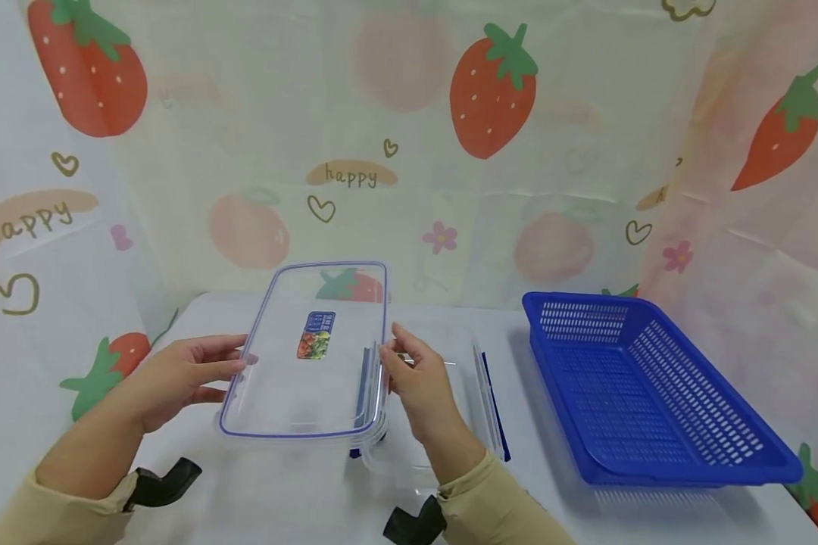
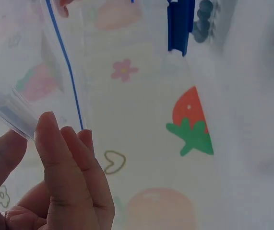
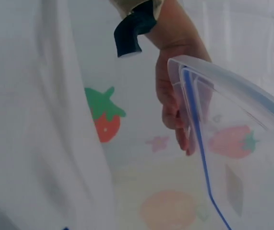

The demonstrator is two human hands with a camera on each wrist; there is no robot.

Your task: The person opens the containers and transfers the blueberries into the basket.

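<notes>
A clear plastic lid (image 1: 273, 401) with a thin blue seal round its edge is held up, tilted, between the two hands. On its face sits a small colour label (image 1: 316, 334). My left hand (image 1: 177, 378) pinches the lid's left edge between thumb and fingers; the left wrist view shows these fingers (image 2: 62, 177) close up. At the opposite edge, my right hand (image 1: 423, 386) grips with thumb and fingertips. Behind and below the lid, a clear plastic box (image 1: 463, 393) rests on the table, partly hidden by the lid and right hand. A dark blue clip (image 1: 496, 409) runs along its right side.
To the right stands a blue slatted basket (image 1: 654, 409) on the white table (image 1: 259, 492). A strawberry-print cloth (image 1: 409, 136) hangs behind and at both sides. Black mounts (image 1: 163, 483) are attached at both sleeve cuffs.
</notes>
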